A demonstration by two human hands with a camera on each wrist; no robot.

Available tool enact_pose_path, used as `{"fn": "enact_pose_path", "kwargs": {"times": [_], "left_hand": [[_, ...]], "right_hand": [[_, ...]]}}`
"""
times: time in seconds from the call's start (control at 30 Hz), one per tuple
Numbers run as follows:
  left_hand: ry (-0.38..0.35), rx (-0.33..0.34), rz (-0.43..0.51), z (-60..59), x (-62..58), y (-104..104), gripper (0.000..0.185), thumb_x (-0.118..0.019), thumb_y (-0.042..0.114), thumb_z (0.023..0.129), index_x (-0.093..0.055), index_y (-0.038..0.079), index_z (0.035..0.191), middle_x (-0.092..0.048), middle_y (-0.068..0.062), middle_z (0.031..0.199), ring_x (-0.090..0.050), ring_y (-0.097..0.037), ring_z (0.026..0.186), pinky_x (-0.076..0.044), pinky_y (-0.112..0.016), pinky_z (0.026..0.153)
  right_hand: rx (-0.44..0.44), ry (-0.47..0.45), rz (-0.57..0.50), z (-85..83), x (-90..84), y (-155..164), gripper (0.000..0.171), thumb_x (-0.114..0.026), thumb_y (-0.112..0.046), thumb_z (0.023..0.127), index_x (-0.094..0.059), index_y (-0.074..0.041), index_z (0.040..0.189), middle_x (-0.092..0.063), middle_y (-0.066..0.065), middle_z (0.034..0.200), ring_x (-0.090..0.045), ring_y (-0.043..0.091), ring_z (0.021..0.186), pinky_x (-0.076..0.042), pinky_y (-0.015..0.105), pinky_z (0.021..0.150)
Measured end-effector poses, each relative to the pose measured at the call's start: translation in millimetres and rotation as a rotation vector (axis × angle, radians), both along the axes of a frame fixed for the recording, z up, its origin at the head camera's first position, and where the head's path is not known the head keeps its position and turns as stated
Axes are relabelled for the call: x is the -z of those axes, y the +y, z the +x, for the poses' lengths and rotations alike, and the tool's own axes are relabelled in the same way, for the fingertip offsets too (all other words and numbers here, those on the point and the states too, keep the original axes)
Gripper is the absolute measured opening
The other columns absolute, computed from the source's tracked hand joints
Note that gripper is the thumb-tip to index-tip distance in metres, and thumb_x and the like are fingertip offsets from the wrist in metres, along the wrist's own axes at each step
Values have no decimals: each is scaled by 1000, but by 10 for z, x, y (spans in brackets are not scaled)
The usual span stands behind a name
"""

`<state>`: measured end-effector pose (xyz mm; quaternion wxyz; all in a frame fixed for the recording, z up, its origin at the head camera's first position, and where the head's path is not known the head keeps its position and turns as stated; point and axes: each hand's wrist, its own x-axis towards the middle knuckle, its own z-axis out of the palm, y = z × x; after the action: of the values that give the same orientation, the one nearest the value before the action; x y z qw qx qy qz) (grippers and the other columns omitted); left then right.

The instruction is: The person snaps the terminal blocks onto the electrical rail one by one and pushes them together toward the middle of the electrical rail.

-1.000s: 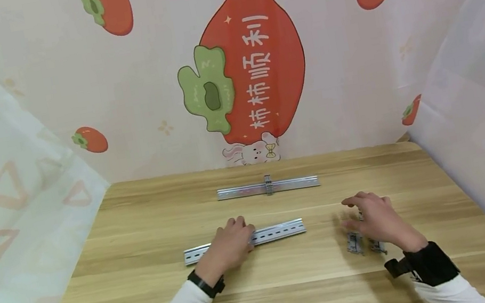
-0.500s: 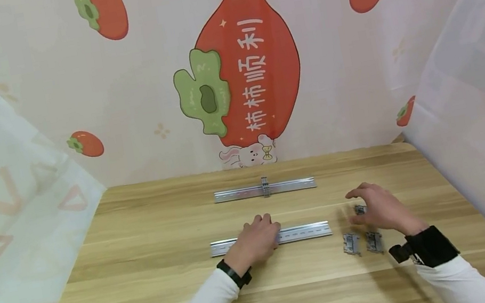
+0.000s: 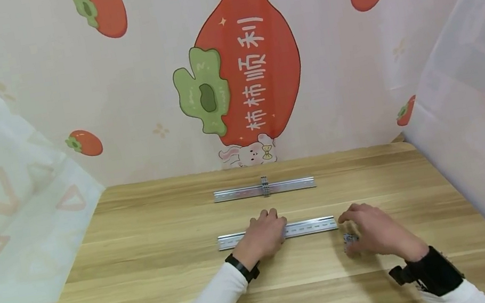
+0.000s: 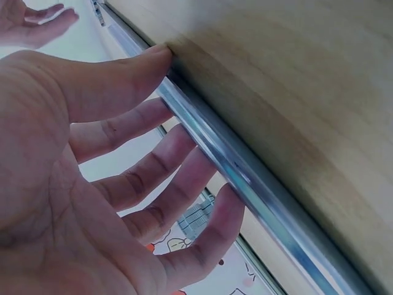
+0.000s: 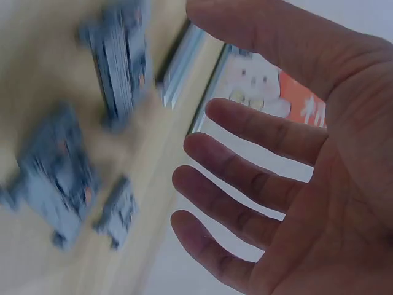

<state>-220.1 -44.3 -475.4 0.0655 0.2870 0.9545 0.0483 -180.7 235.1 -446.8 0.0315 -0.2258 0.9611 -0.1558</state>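
My left hand (image 3: 261, 236) holds a slotted metal DIN rail (image 3: 312, 227) on the table. In the left wrist view, the thumb lies along one edge of the rail and the fingertips along the other. Off the rail's right end is my right hand (image 3: 377, 230), over a small group of grey terminal blocks (image 3: 350, 241). Its fingers are spread and hold nothing. The right wrist view shows one block standing (image 5: 121, 67), a second block (image 5: 58, 175) and a smaller-looking block (image 5: 118, 212), all blurred; the head view hides most of them behind the hand.
Farther back lies a second DIN rail (image 3: 292, 185) with terminal blocks (image 3: 265, 186) clipped at its middle. The wooden table (image 3: 157, 275) meets a printed curtain (image 3: 138, 83) behind, with white sheets (image 3: 10, 187) at both sides.
The left hand has shifted right with the rail, which now lies straighter and closer to the terminal blocks. The right hand, raised farther back before, has come forward and down over the blocks.
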Motion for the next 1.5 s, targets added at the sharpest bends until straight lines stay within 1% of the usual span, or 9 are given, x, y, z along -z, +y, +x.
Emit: {"fn": "enact_pose_path", "kwargs": {"times": [0.13, 0.23, 0.43, 0.6, 0.93, 1.03, 1.2, 1.37, 1.5], "left_hand": [[11, 0, 6, -21, -7, -7, 20, -71, 20, 96, -71, 15, 116, -59, -7, 112, -56, -27, 108, -52, -51, 86], [11, -5, 12, -37, -5, -12, 21, -72, 20, 96, -71, 16, 116, -59, -7, 112, -56, -27, 108, -52, -52, 86], [-10, -9, 10, -41, -7, -20, 28, -72, 24, 96, -71, 17, 123, -59, -6, 116, -56, -26, 112, -51, -50, 89], [0, -12, 11, -44, 3, -24, 28, -73, 25, 95, -71, 17, 121, -59, -5, 114, -56, -26, 111, -52, -48, 88], [-10, -9, 8, -48, -3, -53, 33, -73, 27, 95, -70, 17, 127, -58, -5, 115, -56, -25, 111, -52, -48, 88], [-22, -18, 10, -46, -17, -111, 35, -72, 28, 96, -69, 17, 128, -57, -5, 117, -55, -25, 111, -51, -48, 89], [-45, -63, 37, -35, -22, -299, 37, -73, 29, 95, -69, 16, 128, -57, -6, 117, -54, -26, 111, -50, -50, 90], [-56, -105, 68, -37, -1, -490, 37, -74, 31, 94, -69, 15, 127, -55, -5, 114, -52, -25, 107, -49, -48, 86], [-55, -117, 78, -34, 15, -576, 39, -75, 32, 93, -69, 14, 126, -54, -5, 112, -52, -25, 105, -48, -46, 84]], "right_hand": [[-18, -16, 3, 76, 51, -81, 54, -95, -24, 65, -72, -8, 112, -65, 7, 111, -60, 33, 105, -47, 55, 91], [-21, -24, 6, 95, 90, -118, 55, -95, -21, 65, -72, -9, 113, -63, 6, 110, -59, 29, 101, -48, 52, 88], [-24, -35, 21, 102, 137, -162, 53, -93, -19, 64, -72, -10, 112, -62, 4, 109, -57, 24, 97, -48, 47, 84], [-28, -59, 1, 111, 139, -174, 50, -94, -17, 65, -72, -12, 111, -60, 2, 106, -55, 20, 94, -48, 46, 81], [-39, -123, -20, 88, 155, -160, 45, -92, -16, 68, -74, -12, 109, -57, 1, 103, -52, 19, 92, -45, 44, 79], [-43, -128, -25, 70, 167, -157, 45, -92, -15, 67, -74, -12, 109, -56, 1, 103, -51, 19, 91, -44, 43, 79], [-42, -135, -25, 58, 171, -158, 45, -91, -13, 67, -74, -11, 108, -56, 1, 103, -50, 19, 91, -44, 43, 79], [-58, -124, -35, 54, 165, -146, 44, -87, -3, 65, -74, -9, 107, -56, 2, 101, -49, 19, 89, -43, 41, 78], [-78, -110, -42, 51, 172, -139, 45, -83, 4, 65, -74, -8, 107, -56, 2, 101, -48, 18, 87, -42, 39, 75]]}}
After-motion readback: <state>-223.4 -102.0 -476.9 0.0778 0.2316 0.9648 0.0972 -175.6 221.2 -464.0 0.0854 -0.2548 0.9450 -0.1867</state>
